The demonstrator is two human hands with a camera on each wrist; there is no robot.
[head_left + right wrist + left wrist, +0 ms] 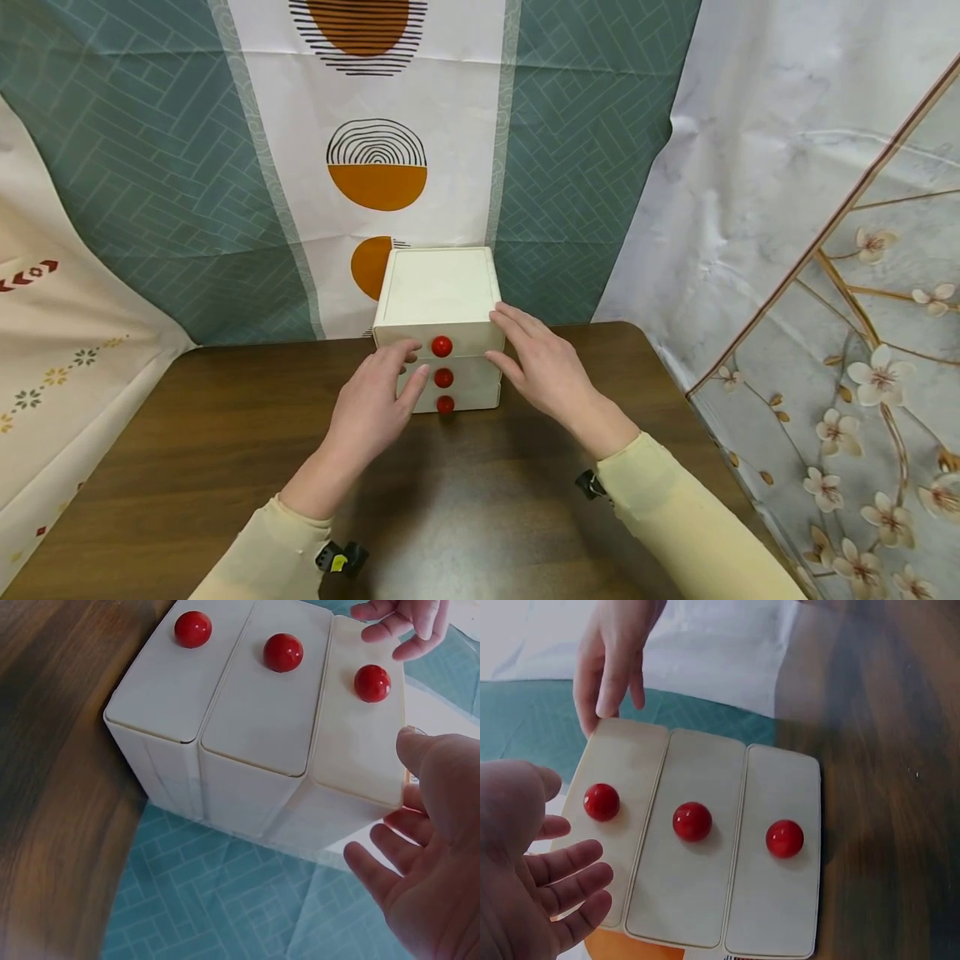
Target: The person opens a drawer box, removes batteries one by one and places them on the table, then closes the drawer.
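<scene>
A small white three-drawer box (438, 287) stands on the table against the back cloth, its drawers shut. Each drawer front bears a round red knob; the middle knob (692, 822) and the top knob (373, 683) show clearly in the wrist views. My left hand (372, 406) is in front of the box's left side, fingers spread loosely and holding nothing. At the upper right front corner is my right hand (551, 367), with its fingertips right at the top edge and its thumb in front. Its fingers are extended around that corner without gripping.
The brown wooden table (225, 467) extends around the box. A green and white patterned cloth (585, 167) hangs right behind it. At the right hangs a flowered cloth (840, 400), and a cream cloth (67, 333) drapes along the left.
</scene>
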